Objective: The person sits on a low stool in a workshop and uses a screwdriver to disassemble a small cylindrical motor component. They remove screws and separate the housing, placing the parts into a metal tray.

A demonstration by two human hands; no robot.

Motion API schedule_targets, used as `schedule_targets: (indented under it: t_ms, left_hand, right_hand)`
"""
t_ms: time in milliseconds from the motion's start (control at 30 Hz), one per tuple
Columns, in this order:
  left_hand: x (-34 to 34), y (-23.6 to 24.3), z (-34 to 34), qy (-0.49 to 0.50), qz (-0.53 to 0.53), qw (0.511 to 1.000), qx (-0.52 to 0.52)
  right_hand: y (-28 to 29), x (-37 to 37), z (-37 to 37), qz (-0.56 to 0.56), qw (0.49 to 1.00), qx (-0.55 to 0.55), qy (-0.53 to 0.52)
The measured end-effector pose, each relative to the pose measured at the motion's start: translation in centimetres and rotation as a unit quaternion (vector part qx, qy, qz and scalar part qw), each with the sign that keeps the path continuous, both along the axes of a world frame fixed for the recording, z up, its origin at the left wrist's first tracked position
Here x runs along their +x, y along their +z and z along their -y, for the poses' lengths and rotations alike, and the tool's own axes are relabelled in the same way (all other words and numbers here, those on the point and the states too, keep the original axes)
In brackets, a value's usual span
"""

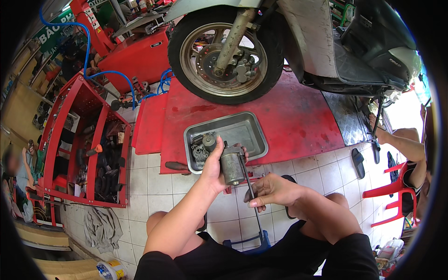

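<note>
My left hand (213, 170) is closed around a grey metal cylinder (232, 169) that looks like a small starter motor, held upright over the near edge of a metal tray (259, 122). My right hand (273, 192) grips a long thin metal rod tool (253, 198) between thumb and fingers. The rod's upper end reaches the motor's right side near its top flange; I cannot tell whether it is seated on a bolt. Its lower end comes down by a blue piece (264, 240), and whether the two are joined is unclear. Greasy metal parts (200, 148) lie in the tray's left side.
The tray rests on a red lift platform (298, 116) under a scooter's front wheel (226, 56). A dark-handled tool (176, 166) lies by the tray. A red tool cart (86, 144) stands left, a grey cloth (102, 228) on the floor. At right are a person's arm (406, 144) and a red chair (389, 189).
</note>
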State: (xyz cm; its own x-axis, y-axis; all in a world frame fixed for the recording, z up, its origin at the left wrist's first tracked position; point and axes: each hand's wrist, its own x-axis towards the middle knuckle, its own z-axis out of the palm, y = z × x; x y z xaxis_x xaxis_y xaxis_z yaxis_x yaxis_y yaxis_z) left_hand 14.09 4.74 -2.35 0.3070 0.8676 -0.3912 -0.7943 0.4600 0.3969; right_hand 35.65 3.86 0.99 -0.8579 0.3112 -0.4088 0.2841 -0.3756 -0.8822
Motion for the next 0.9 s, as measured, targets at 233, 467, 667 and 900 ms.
schedule_targets:
  t_ms: [233,467,667,900]
  left_hand:
    - [0.0,0.0,0.0,0.005,0.002,1.0,0.003]
    - [0.0,-0.1,0.0,-0.005,0.014,1.0,0.002]
    - [0.0,-0.1,0.1,-0.001,0.013,1.0,0.002]
    - [0.0,-0.1,0.1,-0.005,0.015,1.0,-0.001]
  right_hand:
    - [1.0,-0.1,1.0,-0.1,0.991,-0.078,-0.044]
    - [0.4,0.1,0.0,-0.004,1.0,-0.027,-0.007]
    - [0.3,-0.3,1.4,-0.116,0.983,-0.121,-0.07]
    - [-0.2,-0.1,0.6,-0.045,0.996,-0.079,-0.022]
